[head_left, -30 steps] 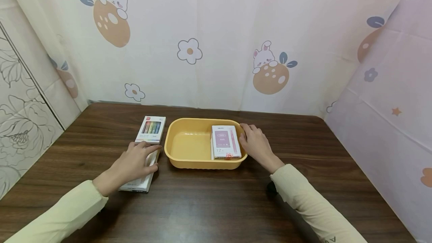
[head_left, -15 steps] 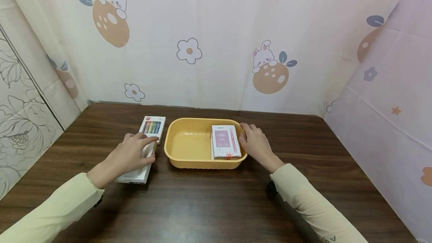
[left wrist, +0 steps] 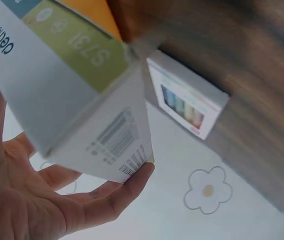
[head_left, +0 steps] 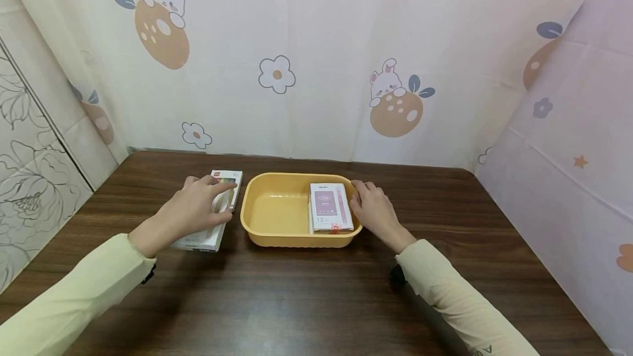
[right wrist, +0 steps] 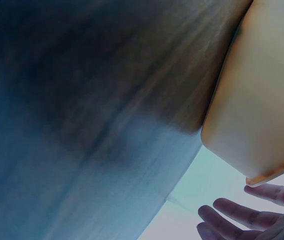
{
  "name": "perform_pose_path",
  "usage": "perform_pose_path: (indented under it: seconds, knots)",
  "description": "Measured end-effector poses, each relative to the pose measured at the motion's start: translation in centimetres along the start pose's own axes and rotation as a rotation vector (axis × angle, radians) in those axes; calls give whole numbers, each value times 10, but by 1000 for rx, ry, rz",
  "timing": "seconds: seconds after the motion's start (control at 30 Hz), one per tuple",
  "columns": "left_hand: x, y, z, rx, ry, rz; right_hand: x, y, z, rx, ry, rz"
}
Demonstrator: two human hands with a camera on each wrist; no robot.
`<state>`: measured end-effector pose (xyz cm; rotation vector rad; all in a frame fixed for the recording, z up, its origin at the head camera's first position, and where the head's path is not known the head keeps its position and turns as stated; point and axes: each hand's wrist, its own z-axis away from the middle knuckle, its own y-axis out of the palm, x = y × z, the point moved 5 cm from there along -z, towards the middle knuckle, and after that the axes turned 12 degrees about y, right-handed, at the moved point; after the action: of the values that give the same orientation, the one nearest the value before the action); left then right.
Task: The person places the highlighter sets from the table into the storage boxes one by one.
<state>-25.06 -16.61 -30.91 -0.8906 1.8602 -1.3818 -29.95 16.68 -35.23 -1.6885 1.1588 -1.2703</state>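
Note:
My left hand (head_left: 190, 207) grips a long white box (head_left: 200, 239), held just above the table. In the left wrist view the white box (left wrist: 62, 85) shows a green band marked S731, a deli logo and a barcode on its end. Just beyond the left hand lies a crayon box (head_left: 238, 180) with a coloured window, partly covered by the hand. My right hand (head_left: 378, 213) holds the right rim of a yellow plastic basket (head_left: 277, 239); in the right wrist view its other fingers (right wrist: 237, 212) are spread. Inside the basket, at its right end, lies a white-and-purple pen box (head_left: 330, 207).
The dark wooden table (head_left: 306, 301) carries everything. A patterned curtain (head_left: 326, 26) hangs behind its far edge, with a light cloth (head_left: 573, 142) on the right side. A black object (head_left: 398, 276) shows beneath the right sleeve.
The left hand has lifted the white box and moved it away from me, over part of the crayon box. The right hand and the basket have stayed in place.

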Motion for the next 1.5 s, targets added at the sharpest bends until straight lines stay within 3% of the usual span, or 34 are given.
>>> perform_pose_path:
  seconds: [0.63,0.97,1.23,1.5]
  knots:
    - [-18,-3,-36,18,4,53,0,1,1,-6,-8,2]
    - [-31,2,-56,-7,42,47,1,0,1,-2,-4,5]
    - [-38,7,-73,21,-2,53,1,0,1,0,2,8]
    - [-46,8,-90,22,-4,58,1,-1,1,-1,0,6]
